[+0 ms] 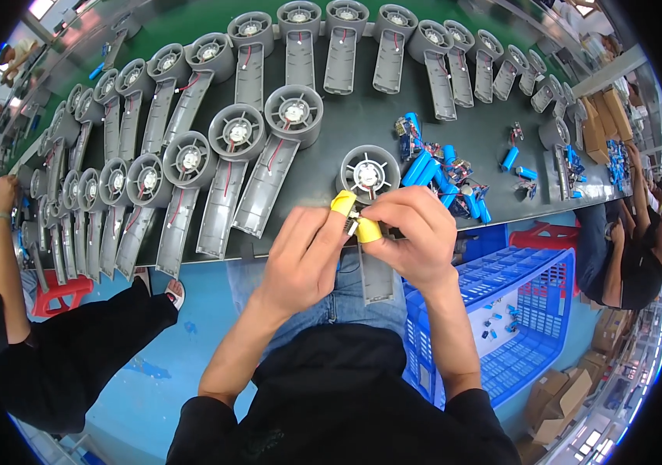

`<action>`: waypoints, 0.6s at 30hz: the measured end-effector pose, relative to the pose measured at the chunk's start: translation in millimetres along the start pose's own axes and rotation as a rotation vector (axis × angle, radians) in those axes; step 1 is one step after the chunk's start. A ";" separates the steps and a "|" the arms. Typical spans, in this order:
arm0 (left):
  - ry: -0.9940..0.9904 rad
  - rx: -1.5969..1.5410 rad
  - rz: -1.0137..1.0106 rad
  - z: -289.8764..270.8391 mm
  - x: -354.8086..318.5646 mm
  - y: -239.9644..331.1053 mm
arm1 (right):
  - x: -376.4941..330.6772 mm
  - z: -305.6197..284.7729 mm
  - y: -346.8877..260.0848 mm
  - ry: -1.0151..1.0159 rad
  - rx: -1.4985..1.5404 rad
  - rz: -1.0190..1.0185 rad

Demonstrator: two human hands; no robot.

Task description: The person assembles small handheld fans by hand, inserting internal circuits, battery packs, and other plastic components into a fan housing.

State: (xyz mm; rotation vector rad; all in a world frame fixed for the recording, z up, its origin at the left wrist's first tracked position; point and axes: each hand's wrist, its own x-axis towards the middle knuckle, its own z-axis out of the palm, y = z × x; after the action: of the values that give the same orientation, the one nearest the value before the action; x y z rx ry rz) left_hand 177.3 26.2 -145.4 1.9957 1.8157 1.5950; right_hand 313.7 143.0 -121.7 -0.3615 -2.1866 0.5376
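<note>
Both hands meet at the near edge of the dark workbench [362,124]. The left hand [304,252] and the right hand [416,232] are closed in a pinch, each with a yellow finger cot [343,203] on a fingertip, and between those tips they hold a small pale part [352,226], too small to identify. It sits just below the round fan head of a grey handheld-fan housing [369,174], whose open handle [377,275] runs back under the hands toward the person's lap.

Judging by how things lie, this unit is mid-assembly: the fan head has its motor and blades in place, but the handle shell looks open, and the wiring at the neck seems to be the point being worked.

Just beyond the right hand lies a loose heap of blue cylindrical battery cells with small circuit boards [439,170], apparently not yet fitted. Beyond and to the left of the left hand, many similar grey housings [230,155] lie in rows, each with a red wire along its open handle; whether they are finished to the same stage I cannot tell.

Below the right forearm stands a blue plastic crate [517,310] holding only a few small parts. Other workers sit on either side.
</note>
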 end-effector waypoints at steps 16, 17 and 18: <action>-0.134 -0.276 -0.183 -5.5 14.5 -9.0 | 5.7 4.2 6.3 -0.061 -0.024 0.001; -0.124 -0.285 -0.190 -4.6 13.6 -9.2 | 3.3 4.8 5.5 -0.031 -0.030 0.012; -0.113 -0.293 -0.198 -4.1 12.8 -9.8 | 2.3 5.5 5.3 -0.002 -0.035 0.023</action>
State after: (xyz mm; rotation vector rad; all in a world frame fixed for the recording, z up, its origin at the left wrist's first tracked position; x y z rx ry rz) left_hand 164.9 36.5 -141.0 1.6872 1.5768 1.5506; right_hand 308.3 147.2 -125.9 -0.4053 -2.1983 0.5131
